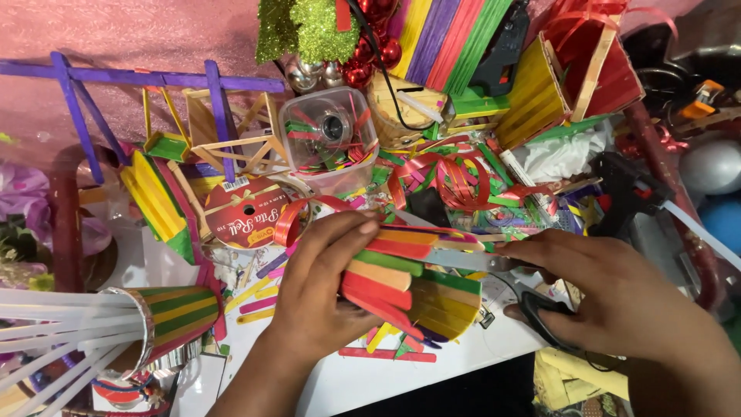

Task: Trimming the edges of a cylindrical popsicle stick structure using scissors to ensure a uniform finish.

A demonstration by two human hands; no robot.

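Observation:
My left hand [320, 286] grips a rounded piece [409, 286] made of coloured craft sticks in red, green, orange and yellow, held low in the middle of the view. My right hand [610, 297] holds black-handled scissors [494, 266]. Their metal blades reach left onto the top edge of the stick piece, beside my left fingertips. Cut stick scraps [378, 354] lie on the white table [363, 382] under the piece.
A ribbon spool [245, 212] and a clear plastic tub [328, 139] of stick bits sit behind. Stick-built frames [224, 135], a striped stick cylinder [174, 316], curled red ribbon [448, 174], a black glue gun [625, 193] and stick houses [571, 77] crowd the table.

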